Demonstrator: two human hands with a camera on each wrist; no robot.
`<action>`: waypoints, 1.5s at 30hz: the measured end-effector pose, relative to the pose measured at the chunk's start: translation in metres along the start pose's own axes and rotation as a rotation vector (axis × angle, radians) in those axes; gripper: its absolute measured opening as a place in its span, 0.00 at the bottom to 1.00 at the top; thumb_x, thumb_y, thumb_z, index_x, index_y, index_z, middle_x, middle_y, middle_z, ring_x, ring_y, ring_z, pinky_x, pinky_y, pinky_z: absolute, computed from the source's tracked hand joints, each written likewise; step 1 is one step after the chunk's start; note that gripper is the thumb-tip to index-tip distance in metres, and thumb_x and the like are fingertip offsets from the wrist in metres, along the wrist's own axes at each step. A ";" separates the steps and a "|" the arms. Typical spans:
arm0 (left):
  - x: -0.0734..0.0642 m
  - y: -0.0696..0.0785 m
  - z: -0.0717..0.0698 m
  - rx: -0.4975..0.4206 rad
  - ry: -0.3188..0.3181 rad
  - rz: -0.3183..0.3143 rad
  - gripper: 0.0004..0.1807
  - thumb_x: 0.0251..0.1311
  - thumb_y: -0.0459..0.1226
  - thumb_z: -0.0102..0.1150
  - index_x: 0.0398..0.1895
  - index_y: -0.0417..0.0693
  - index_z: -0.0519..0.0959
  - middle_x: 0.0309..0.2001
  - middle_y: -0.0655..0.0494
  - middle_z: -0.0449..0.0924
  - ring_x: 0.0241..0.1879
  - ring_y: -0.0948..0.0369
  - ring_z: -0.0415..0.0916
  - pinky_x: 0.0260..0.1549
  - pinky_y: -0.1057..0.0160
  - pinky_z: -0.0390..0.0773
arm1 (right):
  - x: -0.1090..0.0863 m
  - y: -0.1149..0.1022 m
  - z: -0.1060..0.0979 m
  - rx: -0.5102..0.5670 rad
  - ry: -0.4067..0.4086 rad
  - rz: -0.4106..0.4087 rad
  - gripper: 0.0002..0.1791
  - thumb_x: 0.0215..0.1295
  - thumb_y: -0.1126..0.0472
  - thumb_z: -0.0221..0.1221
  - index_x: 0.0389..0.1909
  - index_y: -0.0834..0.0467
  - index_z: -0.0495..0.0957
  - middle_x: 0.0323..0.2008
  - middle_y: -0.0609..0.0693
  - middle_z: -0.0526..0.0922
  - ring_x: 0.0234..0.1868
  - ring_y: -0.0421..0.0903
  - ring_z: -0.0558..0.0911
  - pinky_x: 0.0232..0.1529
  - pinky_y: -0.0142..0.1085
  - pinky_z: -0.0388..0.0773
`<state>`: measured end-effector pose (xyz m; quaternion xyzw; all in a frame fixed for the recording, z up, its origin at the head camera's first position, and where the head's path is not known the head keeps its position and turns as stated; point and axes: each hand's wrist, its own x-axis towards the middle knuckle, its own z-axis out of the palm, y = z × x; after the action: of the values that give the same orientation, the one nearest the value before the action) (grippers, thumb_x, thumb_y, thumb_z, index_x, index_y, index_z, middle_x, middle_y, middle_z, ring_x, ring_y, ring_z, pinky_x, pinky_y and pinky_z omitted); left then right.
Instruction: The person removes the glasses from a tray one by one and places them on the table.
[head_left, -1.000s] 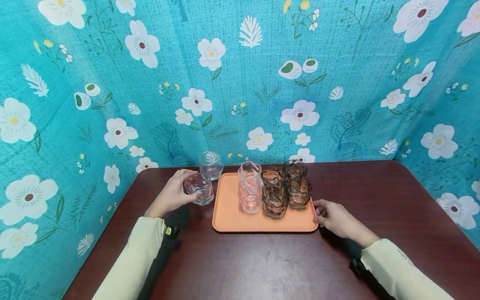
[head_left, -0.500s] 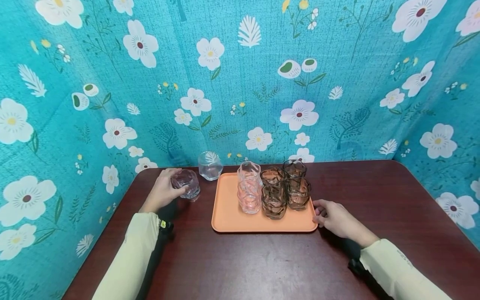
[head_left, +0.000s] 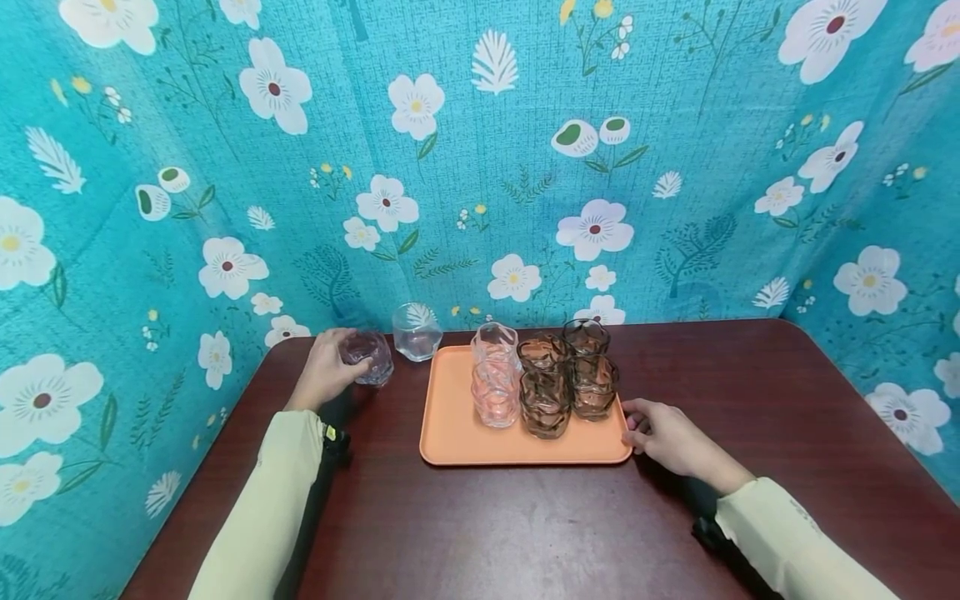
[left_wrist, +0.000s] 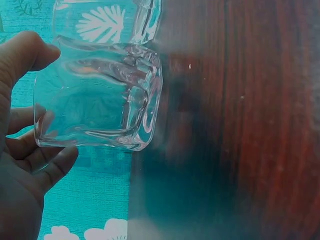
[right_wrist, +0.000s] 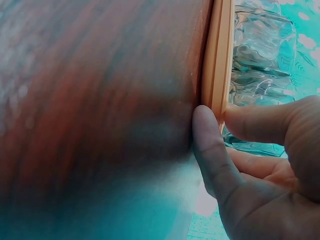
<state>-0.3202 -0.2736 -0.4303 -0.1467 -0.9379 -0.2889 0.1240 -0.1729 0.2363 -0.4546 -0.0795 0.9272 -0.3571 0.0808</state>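
My left hand [head_left: 326, 368] grips a clear, wavy-sided glass [head_left: 372, 360] at the back left of the table, thumb on one side and fingers on the other. In the left wrist view this glass [left_wrist: 95, 105] is upright, its base at or just above the tabletop; I cannot tell which. Close behind it stands a second clear glass [head_left: 417, 335]. My right hand [head_left: 667, 437] pinches the right edge of an orange tray [head_left: 450, 437] between thumb and finger, as the right wrist view also shows on the tray rim [right_wrist: 218, 60].
On the tray stand clear glasses [head_left: 497, 404] in a column, with several brown glasses [head_left: 545, 408] to their right. Dark wood tabletop [head_left: 487, 533] extends in front and to both sides. A blue flowered cloth [head_left: 465, 167] hangs directly behind the table.
My left hand has carried the clear glass leftward and back, away from the tray, to beside the second clear glass. The right hand and tray have stayed put.
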 end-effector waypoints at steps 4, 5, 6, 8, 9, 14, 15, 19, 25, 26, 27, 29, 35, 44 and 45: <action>0.008 -0.002 0.003 0.003 -0.008 -0.042 0.36 0.50 0.42 0.68 0.60 0.30 0.69 0.56 0.35 0.66 0.55 0.43 0.61 0.53 0.42 0.65 | 0.000 0.001 0.001 0.009 -0.002 0.001 0.24 0.63 0.69 0.58 0.58 0.74 0.66 0.31 0.51 0.75 0.25 0.42 0.77 0.23 0.35 0.73; 0.010 -0.003 0.004 0.003 -0.011 -0.054 0.36 0.50 0.42 0.68 0.60 0.30 0.69 0.57 0.35 0.66 0.56 0.43 0.61 0.53 0.43 0.65 | 0.000 0.001 0.001 0.012 -0.003 0.000 0.24 0.63 0.69 0.58 0.58 0.74 0.66 0.31 0.51 0.75 0.25 0.42 0.77 0.23 0.35 0.73; 0.012 -0.004 0.005 0.004 -0.013 -0.064 0.36 0.51 0.42 0.67 0.60 0.30 0.69 0.57 0.35 0.66 0.56 0.43 0.60 0.53 0.43 0.65 | 0.000 0.001 0.001 0.015 -0.003 -0.001 0.24 0.63 0.69 0.58 0.58 0.74 0.66 0.31 0.51 0.75 0.25 0.42 0.77 0.23 0.35 0.73; 0.016 -0.005 0.007 0.001 -0.012 -0.084 0.36 0.51 0.43 0.67 0.60 0.30 0.69 0.58 0.35 0.65 0.56 0.43 0.60 0.53 0.43 0.65 | 0.001 0.001 0.001 0.016 -0.001 -0.003 0.24 0.63 0.70 0.58 0.58 0.74 0.66 0.31 0.51 0.74 0.25 0.42 0.77 0.23 0.35 0.74; 0.018 -0.006 0.008 0.004 -0.012 -0.087 0.36 0.52 0.43 0.66 0.60 0.30 0.69 0.58 0.35 0.65 0.56 0.43 0.60 0.54 0.43 0.64 | 0.001 0.001 0.001 0.015 0.003 -0.004 0.24 0.62 0.70 0.58 0.57 0.74 0.66 0.31 0.51 0.74 0.25 0.42 0.77 0.23 0.35 0.74; 0.025 -0.008 0.010 0.002 -0.006 -0.089 0.36 0.53 0.44 0.65 0.60 0.29 0.68 0.59 0.33 0.64 0.59 0.41 0.58 0.56 0.42 0.61 | 0.002 0.001 0.001 0.006 0.009 -0.004 0.24 0.62 0.70 0.58 0.57 0.74 0.67 0.31 0.51 0.74 0.25 0.42 0.77 0.23 0.35 0.74; 0.026 -0.009 0.010 0.005 -0.005 -0.087 0.36 0.53 0.44 0.65 0.60 0.28 0.68 0.59 0.32 0.64 0.59 0.41 0.58 0.57 0.42 0.61 | 0.002 0.002 0.001 0.005 0.009 -0.002 0.24 0.62 0.70 0.58 0.57 0.74 0.67 0.31 0.51 0.74 0.25 0.42 0.77 0.23 0.35 0.73; 0.028 -0.009 0.009 0.019 -0.005 -0.085 0.35 0.53 0.43 0.65 0.59 0.28 0.68 0.58 0.32 0.65 0.59 0.41 0.58 0.57 0.42 0.60 | 0.003 0.001 0.001 0.003 0.010 -0.005 0.24 0.62 0.70 0.59 0.57 0.74 0.67 0.31 0.50 0.75 0.25 0.42 0.77 0.23 0.35 0.73; 0.028 -0.007 0.009 0.042 -0.020 -0.075 0.36 0.55 0.45 0.64 0.60 0.28 0.67 0.58 0.32 0.64 0.59 0.40 0.57 0.56 0.42 0.61 | 0.003 0.002 0.002 -0.002 0.014 -0.020 0.24 0.61 0.70 0.59 0.57 0.74 0.67 0.31 0.50 0.75 0.24 0.42 0.77 0.23 0.35 0.73; 0.028 -0.007 0.010 0.044 -0.021 -0.068 0.36 0.55 0.45 0.64 0.61 0.28 0.67 0.58 0.32 0.64 0.59 0.40 0.57 0.55 0.42 0.61 | 0.002 0.003 0.002 -0.004 0.014 -0.021 0.24 0.61 0.70 0.59 0.57 0.74 0.67 0.31 0.50 0.75 0.24 0.42 0.77 0.23 0.35 0.73; 0.028 -0.006 0.010 0.046 -0.021 -0.061 0.36 0.56 0.45 0.64 0.61 0.29 0.67 0.58 0.32 0.64 0.59 0.40 0.57 0.55 0.42 0.62 | 0.002 0.003 0.002 -0.005 0.015 -0.021 0.24 0.61 0.70 0.59 0.56 0.74 0.67 0.31 0.50 0.75 0.24 0.42 0.77 0.23 0.35 0.73; 0.027 -0.005 0.009 0.041 -0.015 -0.047 0.37 0.56 0.45 0.64 0.62 0.29 0.66 0.59 0.33 0.63 0.59 0.40 0.56 0.54 0.42 0.62 | 0.002 0.003 0.002 -0.007 0.016 -0.020 0.24 0.61 0.70 0.59 0.56 0.74 0.67 0.30 0.50 0.75 0.24 0.41 0.77 0.23 0.35 0.73; 0.027 0.006 0.002 0.024 0.034 -0.036 0.36 0.56 0.43 0.63 0.64 0.33 0.64 0.62 0.36 0.62 0.61 0.42 0.54 0.55 0.42 0.62 | 0.002 0.003 0.001 -0.011 0.019 -0.034 0.23 0.61 0.70 0.59 0.55 0.75 0.67 0.30 0.50 0.75 0.24 0.41 0.77 0.23 0.35 0.73; 0.032 0.055 -0.001 0.010 0.123 0.218 0.31 0.54 0.41 0.65 0.60 0.36 0.70 0.58 0.40 0.68 0.58 0.44 0.59 0.55 0.44 0.61 | 0.002 0.003 0.001 -0.010 0.021 -0.014 0.23 0.61 0.70 0.59 0.56 0.74 0.67 0.30 0.50 0.75 0.24 0.41 0.76 0.22 0.35 0.73; 0.033 0.061 0.000 0.009 0.120 0.235 0.31 0.53 0.41 0.66 0.60 0.36 0.71 0.58 0.41 0.68 0.58 0.45 0.59 0.55 0.44 0.61 | 0.002 0.002 0.002 -0.009 0.021 -0.012 0.23 0.61 0.70 0.59 0.56 0.74 0.67 0.30 0.50 0.75 0.24 0.41 0.76 0.22 0.35 0.73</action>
<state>-0.3295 -0.2189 -0.3889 -0.2373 -0.9064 -0.2766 0.2134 -0.1744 0.2368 -0.4575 -0.0820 0.9290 -0.3544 0.0687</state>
